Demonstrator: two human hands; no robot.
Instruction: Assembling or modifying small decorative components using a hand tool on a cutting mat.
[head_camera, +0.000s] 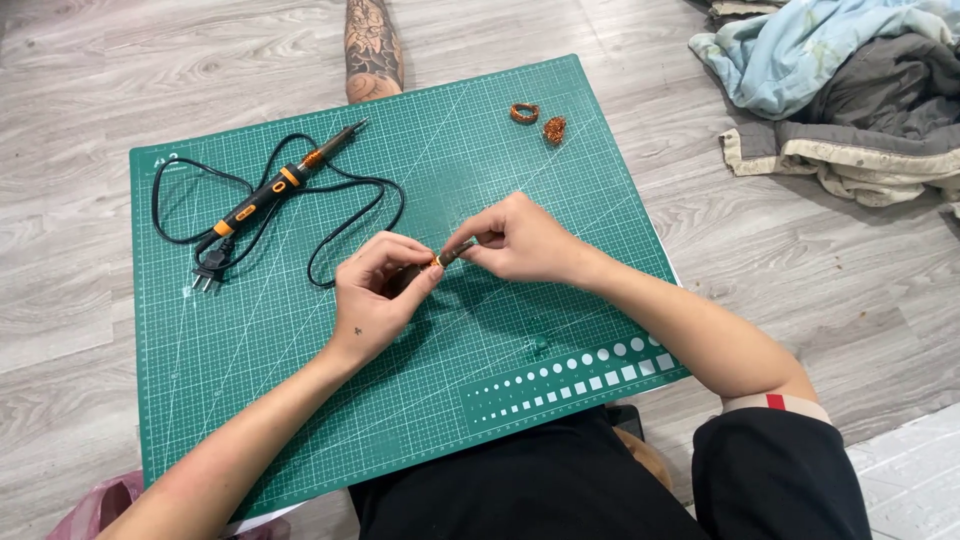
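My left hand (378, 290) and right hand (515, 240) meet over the middle of the green cutting mat (300, 400), fingertips of both pinched on a small dark piece with an orange tip (443, 259), held just above the mat. Off to my left lies a soldering iron (280, 186) with its black cord looped around it. Two small copper-coloured coils (540, 120) sit near the mat's far edge, and crumpled cloth (840, 90) lies on the floor beyond.
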